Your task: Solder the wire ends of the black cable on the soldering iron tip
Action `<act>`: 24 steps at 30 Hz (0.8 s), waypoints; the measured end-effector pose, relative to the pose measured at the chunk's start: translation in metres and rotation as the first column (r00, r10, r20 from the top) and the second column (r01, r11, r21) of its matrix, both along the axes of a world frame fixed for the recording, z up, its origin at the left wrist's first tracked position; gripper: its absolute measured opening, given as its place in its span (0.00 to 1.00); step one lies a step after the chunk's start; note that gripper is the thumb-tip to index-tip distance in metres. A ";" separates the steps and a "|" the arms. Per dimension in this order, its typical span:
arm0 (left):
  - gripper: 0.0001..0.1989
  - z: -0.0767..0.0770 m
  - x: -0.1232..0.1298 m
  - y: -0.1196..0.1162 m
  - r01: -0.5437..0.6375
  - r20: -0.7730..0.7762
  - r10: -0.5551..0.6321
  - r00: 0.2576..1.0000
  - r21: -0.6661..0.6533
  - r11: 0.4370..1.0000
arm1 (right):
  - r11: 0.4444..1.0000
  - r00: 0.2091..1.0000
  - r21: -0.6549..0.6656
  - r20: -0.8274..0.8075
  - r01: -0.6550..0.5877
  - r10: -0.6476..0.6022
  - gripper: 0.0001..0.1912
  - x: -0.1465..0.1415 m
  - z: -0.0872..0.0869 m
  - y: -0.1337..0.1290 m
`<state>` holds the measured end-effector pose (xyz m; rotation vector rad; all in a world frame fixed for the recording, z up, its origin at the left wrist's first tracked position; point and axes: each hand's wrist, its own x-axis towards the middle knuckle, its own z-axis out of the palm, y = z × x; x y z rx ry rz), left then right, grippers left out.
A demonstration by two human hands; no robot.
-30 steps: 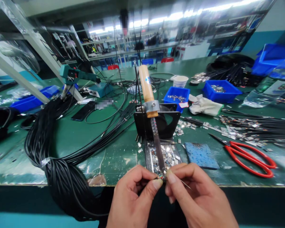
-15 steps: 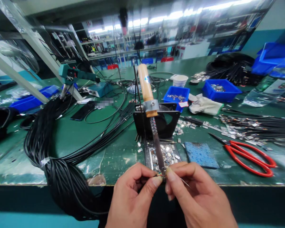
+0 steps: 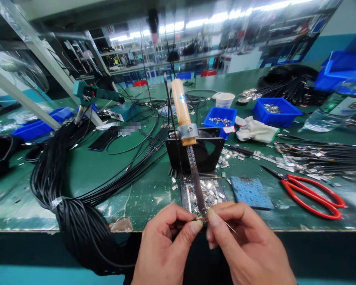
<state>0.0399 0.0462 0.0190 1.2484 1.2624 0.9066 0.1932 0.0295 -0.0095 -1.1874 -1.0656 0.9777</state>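
A soldering iron with a wooden handle [image 3: 180, 103] is clamped to a black stand [image 3: 209, 152], its metal shaft slanting down to a tip between my hands. My left hand [image 3: 173, 237] pinches the end of a cable with small coloured wires, just left of the tip. My right hand [image 3: 240, 233] is closed on a thin wire, whose end sticks out to the right below the forefinger. The fingertips of both hands nearly meet at the tip. Behind them lies a tray of small metal connectors [image 3: 212, 192]. Fingers hide most of the joint.
Red-handled scissors [image 3: 313, 194] and a blue sponge [image 3: 251, 192] lie at right. A thick black cable bundle [image 3: 47, 170] hangs over the table edge at left. Further back are blue bins [image 3: 274, 113], a white glove [image 3: 255, 130], a paper cup [image 3: 224, 100] and a bottle [image 3: 329, 113].
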 end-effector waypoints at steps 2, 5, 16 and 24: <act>0.12 0.000 0.001 0.001 -0.001 -0.001 0.001 1.000 -0.002 1.000 | 1.000 1.000 0.001 0.002 0.004 -0.004 0.06 0.000 0.000 0.000; 0.12 0.002 0.001 0.003 -0.003 -0.006 0.003 1.000 -0.002 1.000 | 1.000 1.000 -0.005 -0.006 0.008 -0.008 0.07 0.000 0.001 -0.001; 0.12 0.002 -0.006 -0.005 -0.031 -0.020 0.031 0.999 -0.033 0.999 | 0.997 0.997 -0.012 0.024 0.077 -0.077 0.08 0.008 0.007 0.000; 0.23 0.008 -0.013 -0.017 0.017 0.225 0.077 0.971 -0.388 0.922 | 0.986 0.996 -0.165 0.091 0.019 -0.004 0.13 0.025 0.007 0.001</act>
